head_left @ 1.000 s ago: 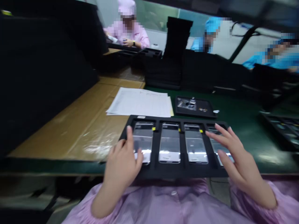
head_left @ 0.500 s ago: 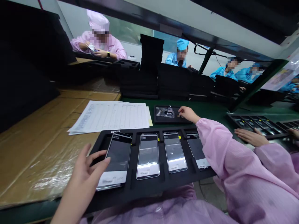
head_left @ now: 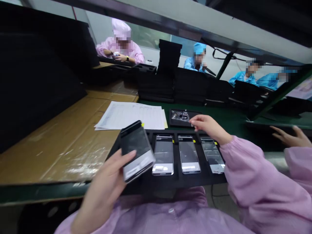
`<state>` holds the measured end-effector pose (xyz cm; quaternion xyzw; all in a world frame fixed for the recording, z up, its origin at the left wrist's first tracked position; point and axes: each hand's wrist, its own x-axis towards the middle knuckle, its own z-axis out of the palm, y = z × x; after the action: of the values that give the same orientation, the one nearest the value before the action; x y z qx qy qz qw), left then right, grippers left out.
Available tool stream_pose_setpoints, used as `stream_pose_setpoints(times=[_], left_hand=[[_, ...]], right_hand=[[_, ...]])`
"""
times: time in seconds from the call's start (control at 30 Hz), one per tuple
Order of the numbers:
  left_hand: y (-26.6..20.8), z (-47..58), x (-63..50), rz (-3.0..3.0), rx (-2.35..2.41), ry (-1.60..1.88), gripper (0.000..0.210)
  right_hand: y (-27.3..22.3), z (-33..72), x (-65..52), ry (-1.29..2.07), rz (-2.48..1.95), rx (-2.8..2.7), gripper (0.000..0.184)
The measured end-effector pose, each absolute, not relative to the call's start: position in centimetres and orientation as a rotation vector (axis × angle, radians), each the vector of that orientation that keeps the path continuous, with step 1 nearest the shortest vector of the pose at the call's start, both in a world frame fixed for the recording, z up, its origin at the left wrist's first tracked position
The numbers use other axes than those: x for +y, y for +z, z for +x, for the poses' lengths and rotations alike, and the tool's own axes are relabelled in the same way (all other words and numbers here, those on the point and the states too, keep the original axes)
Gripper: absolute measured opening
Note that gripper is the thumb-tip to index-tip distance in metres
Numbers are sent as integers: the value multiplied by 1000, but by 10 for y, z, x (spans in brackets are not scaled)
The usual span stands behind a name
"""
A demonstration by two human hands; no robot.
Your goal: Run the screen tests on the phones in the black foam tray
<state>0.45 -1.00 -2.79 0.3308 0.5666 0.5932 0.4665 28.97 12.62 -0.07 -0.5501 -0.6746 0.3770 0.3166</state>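
Observation:
My left hand [head_left: 114,174] is closed round a smartphone [head_left: 136,152], lifted and tilted above the left end of a black tray [head_left: 143,183]. A yellow tab sticks out at its top edge. Three more phones lie face up in the tray's slots: a left one [head_left: 163,152], a middle one [head_left: 188,152] and a right one [head_left: 212,152], partly beside my sleeve. My right hand [head_left: 207,125] pinches its fingertips together at the front edge of a small black tray [head_left: 174,123]. Whatever the fingertips hold is too small to name. A clear plastic bag [head_left: 179,115] lies in that small tray.
Printed sheets [head_left: 131,115] lie on the cardboard-covered bench [head_left: 73,130]. Stacks of black trays [head_left: 156,87] line the back, under a shelf beam. A co-worker's hand [head_left: 292,136] reaches in at the right; other people sit beyond the bench.
My left hand has gripped the leftmost phone and raised it out of its slot, tilting it. My right hand has drawn back slightly from the small tray. The view has shifted left.

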Motion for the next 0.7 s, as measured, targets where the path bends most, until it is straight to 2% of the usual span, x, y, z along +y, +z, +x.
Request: stream_pose_setpoints(times=[0.1,0.17,0.33,0.5,0.7], left_hand=[[-29,38,-12,560,1119,1456,28],[-31,54,-11,446,975,1510,29],[-34,72,-13,326,928,1670,25],[-34,78,-18,322,884,1746,26],[-36,81,-21,421,887,1807,42]], right_hand=[[-3,260,51,1532,-1008,-1617,17],[-13,243,9,1750,-869,-1437,21],[-43,216,-37,1720,-808,-1098,27],[-54,210,-38,1811,-809,-1010,33],[-55,210,-37,1776,-742,-1043,33]])
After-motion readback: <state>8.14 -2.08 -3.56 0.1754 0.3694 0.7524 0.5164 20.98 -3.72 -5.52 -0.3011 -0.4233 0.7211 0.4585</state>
